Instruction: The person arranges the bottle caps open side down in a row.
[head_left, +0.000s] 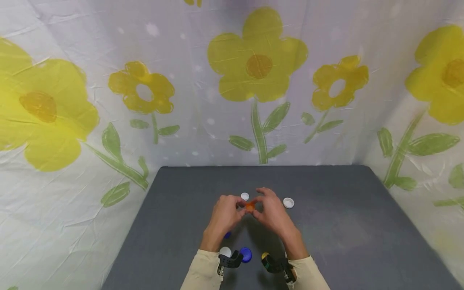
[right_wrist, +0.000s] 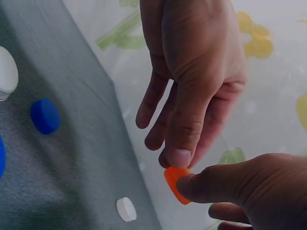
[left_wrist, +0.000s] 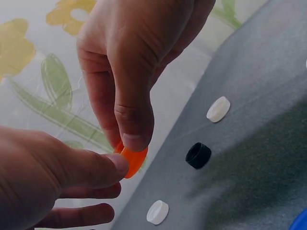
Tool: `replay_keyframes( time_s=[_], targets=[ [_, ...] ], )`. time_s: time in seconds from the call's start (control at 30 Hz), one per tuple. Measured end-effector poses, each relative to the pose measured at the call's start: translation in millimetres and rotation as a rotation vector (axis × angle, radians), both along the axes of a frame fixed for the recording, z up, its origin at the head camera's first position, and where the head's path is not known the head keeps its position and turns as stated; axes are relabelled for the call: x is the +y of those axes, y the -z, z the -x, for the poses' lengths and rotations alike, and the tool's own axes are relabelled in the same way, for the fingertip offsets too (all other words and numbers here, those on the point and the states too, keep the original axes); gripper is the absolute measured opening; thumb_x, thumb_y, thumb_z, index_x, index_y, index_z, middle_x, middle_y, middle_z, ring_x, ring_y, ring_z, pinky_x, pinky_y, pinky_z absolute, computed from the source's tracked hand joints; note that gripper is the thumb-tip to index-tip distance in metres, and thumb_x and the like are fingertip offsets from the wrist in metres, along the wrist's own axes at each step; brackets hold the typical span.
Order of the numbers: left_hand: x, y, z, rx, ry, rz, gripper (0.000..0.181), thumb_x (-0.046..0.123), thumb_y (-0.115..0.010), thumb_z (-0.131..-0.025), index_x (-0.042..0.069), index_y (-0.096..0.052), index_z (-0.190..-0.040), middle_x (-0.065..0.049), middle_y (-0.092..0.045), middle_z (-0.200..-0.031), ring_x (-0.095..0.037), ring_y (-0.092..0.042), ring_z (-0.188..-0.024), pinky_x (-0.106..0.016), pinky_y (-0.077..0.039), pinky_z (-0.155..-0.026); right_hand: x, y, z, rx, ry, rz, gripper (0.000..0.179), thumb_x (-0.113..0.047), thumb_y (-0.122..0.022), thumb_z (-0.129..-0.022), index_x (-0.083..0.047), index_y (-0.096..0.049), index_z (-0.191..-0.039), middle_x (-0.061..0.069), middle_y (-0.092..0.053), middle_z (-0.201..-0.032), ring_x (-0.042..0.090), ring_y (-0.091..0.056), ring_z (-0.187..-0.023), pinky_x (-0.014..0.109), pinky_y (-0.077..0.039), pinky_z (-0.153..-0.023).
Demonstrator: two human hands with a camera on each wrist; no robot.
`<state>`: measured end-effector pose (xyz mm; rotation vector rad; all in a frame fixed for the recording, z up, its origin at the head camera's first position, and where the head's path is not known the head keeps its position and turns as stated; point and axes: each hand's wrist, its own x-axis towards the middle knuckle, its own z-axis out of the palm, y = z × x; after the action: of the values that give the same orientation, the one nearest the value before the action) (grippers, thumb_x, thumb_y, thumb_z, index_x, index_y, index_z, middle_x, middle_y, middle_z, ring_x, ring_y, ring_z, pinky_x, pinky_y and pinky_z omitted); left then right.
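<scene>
An orange bottle cap [head_left: 249,207] is held up above the dark table, between both hands. My left hand [head_left: 225,213] pinches its left side with thumb and fingers. From the right, my right hand [head_left: 272,211] pinches the same cap. In the right wrist view the orange cap [right_wrist: 175,186] shows edge-on between the two thumbs, its far side covered by fingers. Just beyond the hands lies a white cap [head_left: 245,196], and another white cap [head_left: 288,202] lies right of them. A black cap [left_wrist: 199,155] shows in the left wrist view.
Nearer me on the grey table [head_left: 348,229], between the forearms, are a blue cap [head_left: 246,255], a white cap [head_left: 225,251] and a partly hidden yellow cap [head_left: 265,255]. A second blue cap [head_left: 227,235] peeks out beside the left wrist. A flowered curtain [head_left: 203,133] surrounds the table.
</scene>
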<state>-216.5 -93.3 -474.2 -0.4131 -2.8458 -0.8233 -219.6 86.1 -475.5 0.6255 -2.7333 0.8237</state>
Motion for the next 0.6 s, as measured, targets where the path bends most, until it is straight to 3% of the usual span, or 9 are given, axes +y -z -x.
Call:
replay_keyframes(
  time_s=[0.4,0.6],
  targets=[
    [-10.6,5.2,-6.6,-0.012,0.032,-0.027,0.015,0.027,-0.081,-0.085,0.022,-0.079,-0.1,0.003,-0.076,-0.097,-0.021,-0.07,-0.092,-0.04,-0.056,-0.074,-0.3,5.7,-8.2,-0.034,0.001,0.039,0.019,-0.02,-0.083,-0.081,-0.013,-0.079,-0.098,0.015,-0.061,-0.137,0.038,-0.05,-0.135,0.055,-0.045,-0.106],
    [-14.6,8.8,-8.8,0.057,0.086,-0.034,0.03,0.023,-0.081,-0.085,0.022,-0.075,-0.114,0.001,-0.075,-0.108,-0.02,-0.071,-0.094,-0.039,-0.057,-0.077,3.8,7.3,-9.5,-0.069,0.02,0.102,0.018,-0.024,-0.081,-0.083,-0.015,-0.078,-0.099,0.013,-0.06,-0.139,0.036,-0.052,-0.133,0.053,-0.048,-0.102]
  ],
)
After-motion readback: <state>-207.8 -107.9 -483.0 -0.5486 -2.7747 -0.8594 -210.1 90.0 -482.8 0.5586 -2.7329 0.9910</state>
